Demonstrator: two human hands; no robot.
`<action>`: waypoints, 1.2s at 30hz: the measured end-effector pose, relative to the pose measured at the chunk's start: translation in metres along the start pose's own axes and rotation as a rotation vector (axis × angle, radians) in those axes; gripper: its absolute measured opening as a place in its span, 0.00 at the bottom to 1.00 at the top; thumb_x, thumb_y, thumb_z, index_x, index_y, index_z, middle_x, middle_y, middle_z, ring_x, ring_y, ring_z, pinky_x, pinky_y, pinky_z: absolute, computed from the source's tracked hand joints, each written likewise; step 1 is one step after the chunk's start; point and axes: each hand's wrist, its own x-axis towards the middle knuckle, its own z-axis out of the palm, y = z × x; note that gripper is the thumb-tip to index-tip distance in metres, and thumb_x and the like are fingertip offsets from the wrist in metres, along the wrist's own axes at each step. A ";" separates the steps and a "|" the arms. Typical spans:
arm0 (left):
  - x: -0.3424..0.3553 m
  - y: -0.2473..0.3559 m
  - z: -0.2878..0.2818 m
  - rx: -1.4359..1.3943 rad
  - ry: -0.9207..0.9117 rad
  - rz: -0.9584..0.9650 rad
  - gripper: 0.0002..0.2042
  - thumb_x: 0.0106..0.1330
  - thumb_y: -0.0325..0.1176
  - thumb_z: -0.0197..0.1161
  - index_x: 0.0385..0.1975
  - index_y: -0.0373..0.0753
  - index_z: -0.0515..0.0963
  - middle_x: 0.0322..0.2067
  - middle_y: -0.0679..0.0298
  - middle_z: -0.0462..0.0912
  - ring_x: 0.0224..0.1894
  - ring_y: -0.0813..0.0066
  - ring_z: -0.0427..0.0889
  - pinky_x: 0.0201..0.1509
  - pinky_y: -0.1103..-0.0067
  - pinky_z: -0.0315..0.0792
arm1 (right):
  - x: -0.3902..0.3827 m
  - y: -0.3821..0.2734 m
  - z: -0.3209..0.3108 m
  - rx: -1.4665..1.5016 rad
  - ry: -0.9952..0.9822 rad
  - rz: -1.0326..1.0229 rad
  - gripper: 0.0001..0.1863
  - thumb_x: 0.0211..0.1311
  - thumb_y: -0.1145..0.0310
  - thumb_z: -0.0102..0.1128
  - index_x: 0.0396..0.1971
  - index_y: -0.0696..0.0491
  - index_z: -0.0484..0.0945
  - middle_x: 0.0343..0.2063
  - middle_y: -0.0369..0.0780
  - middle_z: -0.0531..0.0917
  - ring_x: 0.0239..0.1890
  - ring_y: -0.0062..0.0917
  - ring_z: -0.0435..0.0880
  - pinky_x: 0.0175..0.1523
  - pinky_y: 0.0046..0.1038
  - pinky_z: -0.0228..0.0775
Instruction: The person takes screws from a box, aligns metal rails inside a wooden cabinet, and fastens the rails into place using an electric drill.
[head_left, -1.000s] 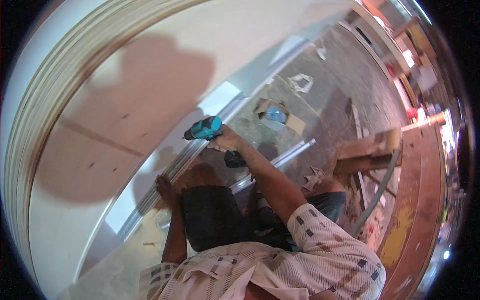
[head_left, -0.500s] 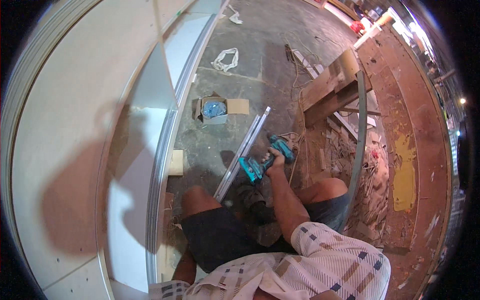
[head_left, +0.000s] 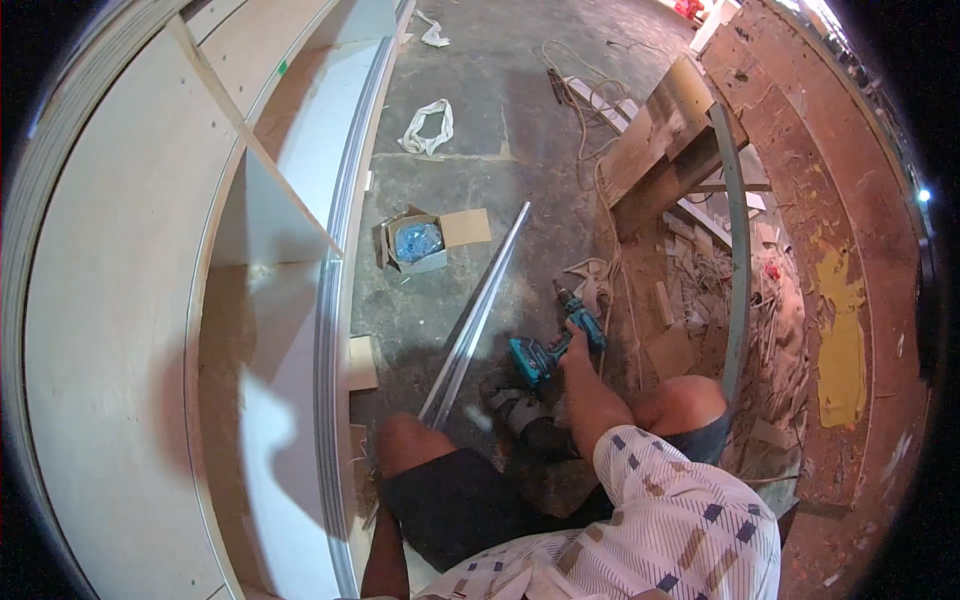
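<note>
My right hand is wrapped round the grip of a teal and black cordless drill, low over the floor. The drill's nose points up and to the left, and its teal battery base is at the left end. Left of the drill, a long silver metal rail slants across the floor, its near end beside my left knee. My left forearm hangs down at the lower edge, with the hand out of sight.
Along the left stands a pale wooden cabinet frame with a grooved metal track. An open cardboard box holds a blue plastic bag. To the right are a wooden bench, cables, wood scraps and a ring of white cloth.
The drill in my right hand has moved down and to the right, away from the rail. The whole view has shifted a little as well.
</note>
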 end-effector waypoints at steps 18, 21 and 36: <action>0.008 0.102 -0.086 -0.196 0.217 0.281 0.18 0.60 0.47 0.68 0.26 0.36 0.80 0.18 0.59 0.77 0.22 0.71 0.77 0.29 0.74 0.70 | -0.187 -0.035 0.176 0.330 -1.109 -0.064 0.40 0.66 0.41 0.50 0.64 0.60 0.59 0.50 0.53 0.75 0.49 0.43 0.78 0.57 0.48 0.69; -0.013 0.075 -0.114 -0.070 0.044 0.199 0.17 0.62 0.45 0.67 0.25 0.34 0.80 0.18 0.60 0.79 0.22 0.76 0.76 0.29 0.75 0.70 | -0.258 -0.055 0.200 0.389 -1.156 -0.127 0.31 0.73 0.47 0.41 0.59 0.61 0.66 0.54 0.54 0.74 0.52 0.40 0.76 0.59 0.43 0.68; -0.078 0.191 -0.141 -0.574 -0.040 0.171 0.16 0.70 0.48 0.57 0.33 0.39 0.78 0.20 0.68 0.75 0.23 0.79 0.71 0.26 0.76 0.65 | -0.434 -0.019 0.188 -0.105 -1.479 -0.411 0.21 0.67 0.62 0.58 0.53 0.61 0.73 0.41 0.42 0.83 0.41 0.25 0.83 0.41 0.22 0.76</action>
